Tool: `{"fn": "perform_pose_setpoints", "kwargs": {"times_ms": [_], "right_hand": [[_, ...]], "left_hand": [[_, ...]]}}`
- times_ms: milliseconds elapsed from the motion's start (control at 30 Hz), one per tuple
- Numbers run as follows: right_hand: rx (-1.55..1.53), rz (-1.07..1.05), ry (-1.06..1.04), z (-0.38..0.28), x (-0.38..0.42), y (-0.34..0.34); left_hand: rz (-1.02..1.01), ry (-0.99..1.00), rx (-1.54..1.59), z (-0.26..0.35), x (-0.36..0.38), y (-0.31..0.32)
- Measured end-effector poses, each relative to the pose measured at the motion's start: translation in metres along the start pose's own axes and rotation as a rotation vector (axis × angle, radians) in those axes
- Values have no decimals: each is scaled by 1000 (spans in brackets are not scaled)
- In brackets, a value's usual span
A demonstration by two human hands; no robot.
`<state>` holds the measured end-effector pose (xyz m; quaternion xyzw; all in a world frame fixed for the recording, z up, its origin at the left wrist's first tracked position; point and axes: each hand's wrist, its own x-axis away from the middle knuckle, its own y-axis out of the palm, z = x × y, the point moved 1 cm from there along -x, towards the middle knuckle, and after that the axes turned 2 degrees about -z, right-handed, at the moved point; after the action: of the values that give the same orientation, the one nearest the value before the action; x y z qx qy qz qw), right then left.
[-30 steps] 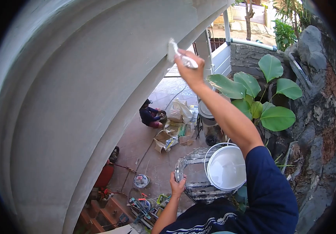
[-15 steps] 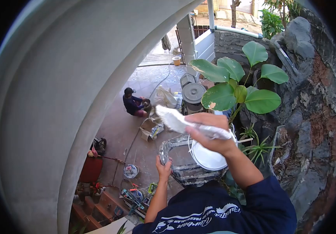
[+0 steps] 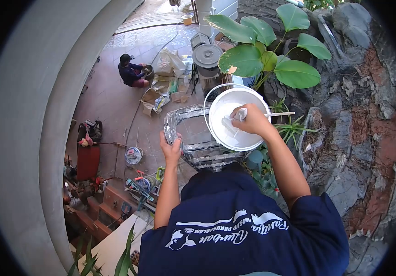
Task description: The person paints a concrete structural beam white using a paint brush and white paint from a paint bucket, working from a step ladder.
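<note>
My left hand (image 3: pixel 171 146) is closed round the side rail of a paint-spattered ladder top (image 3: pixel 198 149). Resting at the ladder's right side is a white bucket (image 3: pixel 216 110) with its wire handle tipped to the left and white paint inside. My right hand (image 3: pixel 252 120) is over the bucket's opening, closed on a white-coated brush (image 3: pixel 240 115) whose bristles point down into the paint. A wooden stick (image 3: pixel 283 113) juts out over the bucket's right rim.
A curved grey wall (image 3: pixel 28 115) rises at the left. Far below, a person (image 3: pixel 130 71) crouches by sacks and a cardboard box (image 3: pixel 152 100). A lidded grey bin (image 3: pixel 207 57), a large-leaved plant (image 3: pixel 297 73) and rough rock (image 3: pixel 359 152) stand ahead and right. Tools (image 3: pixel 143 186) lie lower left.
My right hand has lowered the brush from above the bucket into it. The view has tilted down and shifted, showing more of the bucket's inside. My left hand still holds the ladder.
</note>
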<state>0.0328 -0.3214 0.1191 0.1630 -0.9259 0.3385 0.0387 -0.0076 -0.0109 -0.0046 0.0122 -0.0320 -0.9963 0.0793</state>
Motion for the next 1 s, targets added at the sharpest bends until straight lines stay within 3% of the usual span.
{"fn": "perform_pose_setpoints", "kwargs": {"times_ms": [167,433,800,1000], "right_hand": [[-29,-21,-18,5,-2,2],[-727,227,203,-27,21,-20],[-1191,373,261,-25,36,-7],[-948,442,271,-21,45,-8]], "left_hand": [[-2,-1,1,-3,0,0],[-5,-2,1,-3,0,-2],[8,-8,0,2,0,2],[-9,12,-30,-4,0,-1]]}}
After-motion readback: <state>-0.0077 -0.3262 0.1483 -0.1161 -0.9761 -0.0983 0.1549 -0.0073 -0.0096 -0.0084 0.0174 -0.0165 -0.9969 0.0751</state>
